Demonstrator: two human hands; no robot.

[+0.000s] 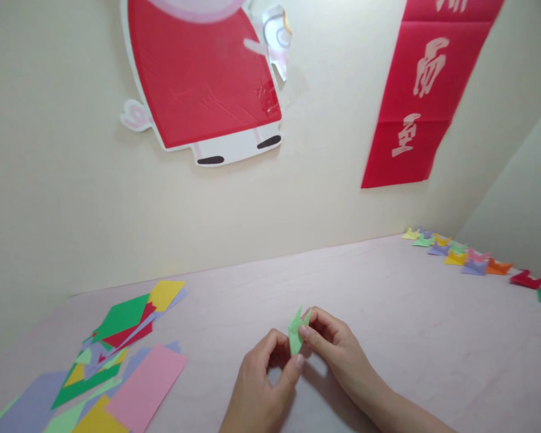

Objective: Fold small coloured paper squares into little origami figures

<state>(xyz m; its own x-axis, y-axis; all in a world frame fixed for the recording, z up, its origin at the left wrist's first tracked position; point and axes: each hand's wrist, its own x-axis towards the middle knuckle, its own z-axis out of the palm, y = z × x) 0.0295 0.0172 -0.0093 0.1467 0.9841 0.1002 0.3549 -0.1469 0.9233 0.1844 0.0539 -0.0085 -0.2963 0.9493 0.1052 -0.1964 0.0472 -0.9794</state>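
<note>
A small light green folded paper figure [296,337] with two pointed tips is held up between both hands, over the middle of the table. My left hand [268,376] pinches its lower left side, with the thumb near the bottom corner. From the right, my right hand [331,343] grips it near the upper right tip, thumb in front and fingers behind. The fingers hide part of the folded paper.
Coloured paper sheets and scraps, including a pink sheet [147,388] and a green sheet [123,316], lie scattered at left. Several small folded paper figures [475,264] stand in rows at far right. Behind the table [364,288] rises a wall with a red banner [414,108].
</note>
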